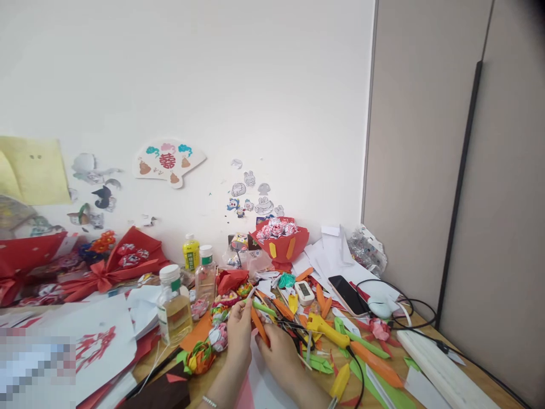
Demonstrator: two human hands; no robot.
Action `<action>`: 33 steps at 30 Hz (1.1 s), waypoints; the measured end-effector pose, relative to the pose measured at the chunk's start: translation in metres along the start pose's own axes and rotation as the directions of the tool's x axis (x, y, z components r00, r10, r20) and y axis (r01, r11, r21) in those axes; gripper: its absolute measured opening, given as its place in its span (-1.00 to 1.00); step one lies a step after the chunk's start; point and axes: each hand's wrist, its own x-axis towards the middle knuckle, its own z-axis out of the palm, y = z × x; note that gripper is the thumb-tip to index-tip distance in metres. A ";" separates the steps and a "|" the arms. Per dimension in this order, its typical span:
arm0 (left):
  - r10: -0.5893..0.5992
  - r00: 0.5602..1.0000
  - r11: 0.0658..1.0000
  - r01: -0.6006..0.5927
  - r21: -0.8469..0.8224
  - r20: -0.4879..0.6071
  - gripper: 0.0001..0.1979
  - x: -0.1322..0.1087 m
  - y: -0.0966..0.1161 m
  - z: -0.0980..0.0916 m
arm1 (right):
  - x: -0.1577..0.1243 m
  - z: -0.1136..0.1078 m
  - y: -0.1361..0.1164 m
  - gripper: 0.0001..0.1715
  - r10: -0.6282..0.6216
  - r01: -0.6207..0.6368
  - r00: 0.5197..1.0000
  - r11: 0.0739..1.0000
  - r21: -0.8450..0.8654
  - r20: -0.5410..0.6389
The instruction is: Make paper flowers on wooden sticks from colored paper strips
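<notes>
1. Left hand (pixel 239 325): fingers closed in a pinch on a thin pale strip (pixel 251 292), its material too small to tell; bracelet (pixel 208 401) at the wrist
2. Right hand (pixel 279 347): fingers curled, gripping an orange paper piece (pixel 259 326) near its lower end
3. The orange paper piece: long, narrow, tilted, raised between the two hands, its upper end just beside the left fingers
4. White sheet (pixel 266 379): flat on the wooden table (pixel 142 369), below the hands
5. Glue gun (pixel 330 331): yellow, lying to the right of the right hand among green and orange paper scraps, black cord attached
6. Paper flowers: one orange and green flower (pixel 200 357) and one pink and white flower (pixel 218 337), both left of the left hand
7. Clear bottle (pixel 176 312): white cap, yellowish liquid, upright; a second clear bottle (pixel 205 279) behind it, and a yellow bottle (pixel 191 253) farther back
8. Red bouquet (pixel 283 250): upright near the wall (pixel 255 85), pink and white blooms inside
9. Phone (pixel 347 295): dark screen up, beyond the glue gun, with a small white timer (pixel 304 292) left of it
10. Fan-shaped card (pixel 168 162): fixed to the wall, red symbol at its middle
</notes>
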 end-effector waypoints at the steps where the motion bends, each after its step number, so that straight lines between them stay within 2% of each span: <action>1: 0.014 1.000 1.000 -0.014 0.018 0.010 -0.66 0.001 0.000 -0.002 | 0.000 0.000 0.001 -0.72 -0.004 0.004 1.000 1.000 -0.002 -0.016; 3: 0.034 0.999 0.998 -0.035 0.051 0.012 -0.65 0.005 -0.001 -0.005 | 0.002 0.001 0.003 -0.70 -0.014 0.015 0.998 1.000 0.010 -0.053; 6: 0.090 0.995 0.992 -0.085 0.097 -0.047 -0.63 0.013 -0.003 -0.011 | 0.003 -0.001 0.005 -0.69 -0.025 0.033 0.993 0.997 0.070 -0.115; 9: 0.094 0.994 0.992 -0.089 0.088 -0.057 -0.64 0.017 -0.003 -0.013 | 0.004 -0.002 0.006 -0.69 0.023 0.001 0.990 0.986 0.167 -0.141; 14: 0.027 0.992 1.000 -0.026 -0.010 0.122 -0.68 0.010 -0.001 -0.004 | 0.006 -0.003 0.008 -0.60 0.143 -0.100 0.979 0.957 0.271 -0.146; 18: -0.100 0.948 0.995 0.101 0.012 0.303 -0.67 0.004 0.000 0.004 | 0.010 -0.001 0.013 -0.51 0.161 -0.119 0.980 0.947 0.298 -0.120; 22: -0.085 0.934 0.991 0.042 0.129 0.347 -0.66 0.005 0.000 0.004 | 0.013 -0.001 0.017 -0.45 0.169 -0.127 0.980 0.939 0.319 -0.106; 26: -0.050 0.941 0.985 -0.010 0.173 0.336 -0.70 0.006 0.001 0.003 | 0.012 -0.002 0.018 -0.50 0.142 -0.101 0.981 0.955 0.277 -0.132; 30: -0.037 0.960 0.978 -0.023 0.209 0.279 -0.78 0.003 0.003 0.004 | 0.009 -0.005 0.018 -0.64 0.071 -0.041 0.971 0.990 0.133 -0.230; 33: -0.059 0.966 0.974 0.001 0.225 0.251 -0.84 0.002 0.002 0.006 | 0.007 -0.008 0.018 -0.54 -0.036 0.044 0.976 0.998 0.036 -0.213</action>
